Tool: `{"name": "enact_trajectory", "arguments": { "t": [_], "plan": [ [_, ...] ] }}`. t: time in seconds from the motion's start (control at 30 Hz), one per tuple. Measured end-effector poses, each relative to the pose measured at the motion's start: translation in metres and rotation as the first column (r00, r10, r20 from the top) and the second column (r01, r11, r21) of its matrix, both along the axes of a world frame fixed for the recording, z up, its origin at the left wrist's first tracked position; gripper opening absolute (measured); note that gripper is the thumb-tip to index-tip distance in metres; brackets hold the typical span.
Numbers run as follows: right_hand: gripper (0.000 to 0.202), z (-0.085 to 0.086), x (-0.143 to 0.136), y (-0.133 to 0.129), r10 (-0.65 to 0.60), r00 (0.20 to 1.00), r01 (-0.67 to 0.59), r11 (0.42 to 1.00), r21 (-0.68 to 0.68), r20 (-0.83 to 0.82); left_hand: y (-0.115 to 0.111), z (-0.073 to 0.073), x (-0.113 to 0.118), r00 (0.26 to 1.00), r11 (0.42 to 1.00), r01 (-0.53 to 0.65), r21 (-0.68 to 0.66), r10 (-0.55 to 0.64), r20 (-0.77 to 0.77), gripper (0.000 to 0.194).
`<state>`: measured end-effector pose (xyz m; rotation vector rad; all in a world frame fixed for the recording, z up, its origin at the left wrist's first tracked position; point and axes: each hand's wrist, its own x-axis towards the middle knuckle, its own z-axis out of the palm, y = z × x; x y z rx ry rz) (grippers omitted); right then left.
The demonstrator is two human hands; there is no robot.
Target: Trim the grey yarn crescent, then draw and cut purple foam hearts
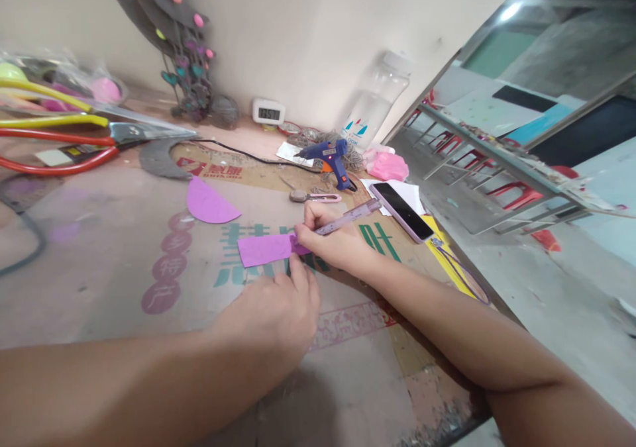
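The purple strip [263, 249] is a small, roughly rectangular piece of soft sheet, lying flat on the printed cardboard that covers the tabletop [124, 261], its long side running left to right. Its right end is hidden under the fingers of the right hand [330, 238], and the left hand [278, 308] touches its near edge. The pen [348, 217] is slim and lilac, tilted low, tip down at the strip's right end, barrel pointing up and right.
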<state>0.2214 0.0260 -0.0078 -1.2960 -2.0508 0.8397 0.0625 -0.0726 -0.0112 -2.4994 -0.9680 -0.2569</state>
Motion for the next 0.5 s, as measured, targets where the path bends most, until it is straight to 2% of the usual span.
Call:
{"name": "enact_trajectory", "arguments": {
  "t": [0.17,0.5],
  "plan": [
    [0.028,-0.0023,0.0037,-0.0001,-0.012,0.999,0.014,0.999,0.039,-0.05,-0.0005,-0.0006,0.0,1.0,1.0,0.003,0.024,-0.003,0.019,0.03],
    [0.029,-0.0042,0.0027,-0.0051,0.019,0.997,-0.023,0.998,-0.058,-0.069,-0.0005,-0.0018,-0.0007,1.0,0.999,0.004,0.051,-0.005,0.016,0.029]
  ]
}}
